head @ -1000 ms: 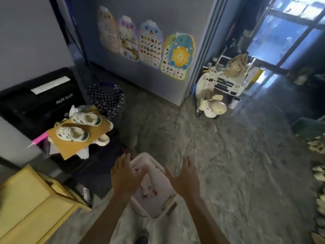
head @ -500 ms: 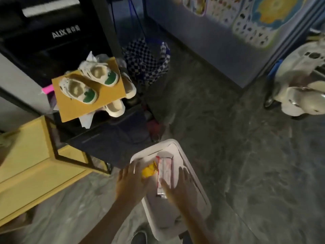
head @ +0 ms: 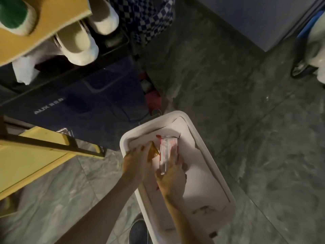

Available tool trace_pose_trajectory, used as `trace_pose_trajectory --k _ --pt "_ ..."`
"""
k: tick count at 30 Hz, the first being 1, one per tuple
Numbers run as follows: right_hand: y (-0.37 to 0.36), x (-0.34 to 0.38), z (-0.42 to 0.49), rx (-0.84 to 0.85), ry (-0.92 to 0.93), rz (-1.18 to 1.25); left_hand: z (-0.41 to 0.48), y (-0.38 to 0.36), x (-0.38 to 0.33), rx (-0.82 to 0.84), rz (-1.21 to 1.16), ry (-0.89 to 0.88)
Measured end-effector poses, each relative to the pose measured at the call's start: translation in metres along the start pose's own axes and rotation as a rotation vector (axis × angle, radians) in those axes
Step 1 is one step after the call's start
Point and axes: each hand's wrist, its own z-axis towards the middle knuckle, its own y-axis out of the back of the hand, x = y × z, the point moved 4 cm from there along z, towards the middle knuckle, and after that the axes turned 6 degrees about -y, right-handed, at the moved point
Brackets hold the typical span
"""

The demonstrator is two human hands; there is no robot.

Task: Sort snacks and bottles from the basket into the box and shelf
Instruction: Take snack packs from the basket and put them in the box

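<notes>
While the left hand (head: 136, 161) closes its grip on a crinkled yellow snack packet (head: 153, 152), the right hand (head: 171, 178) clamps a flat red-and-white wrapped snack bar (head: 168, 152), both inside the white plastic basket (head: 207, 150) near its far end; "AUX" shows on the dark box (head: 79, 103) beyond.

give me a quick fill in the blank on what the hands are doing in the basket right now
1. Both hands reach into the white ____ on the floor.
2. The right hand holds a red and ____ snack pack.
3. The left hand grips a ____ coloured packet.
4. The basket stands on a grey ____ floor.

Missing words: basket; white; yellow; stone
</notes>
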Motion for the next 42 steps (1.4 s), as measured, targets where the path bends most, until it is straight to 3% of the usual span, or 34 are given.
trace_pose_trajectory --k 8,14,18,22,27,34,42 --pt "0.083 0.002 -0.031 -0.112 -0.010 -0.033 -0.034 0.090 -0.009 -0.044 -0.061 0.043" --pt "0.219 0.045 -0.073 -0.233 0.100 -0.148 -0.090 0.242 -0.036 -0.215 -0.161 0.080" --pt "0.314 0.101 -0.116 -0.210 0.084 0.049 -0.124 0.342 -0.056 -0.239 -0.215 0.126" --pt "0.392 0.159 -0.151 -0.280 0.248 0.067 -0.164 0.432 -0.071 -0.423 -0.236 0.132" --pt "0.459 0.217 -0.204 -0.236 0.436 0.181 -0.226 0.502 -0.064 -0.575 -0.260 0.205" --pt "0.467 0.311 -0.268 -0.177 0.683 0.215 -0.312 0.567 -0.005 -0.764 -0.250 0.335" --pt "0.377 0.454 -0.366 -0.058 0.964 0.223 -0.427 0.597 0.135 -0.918 -0.233 0.548"
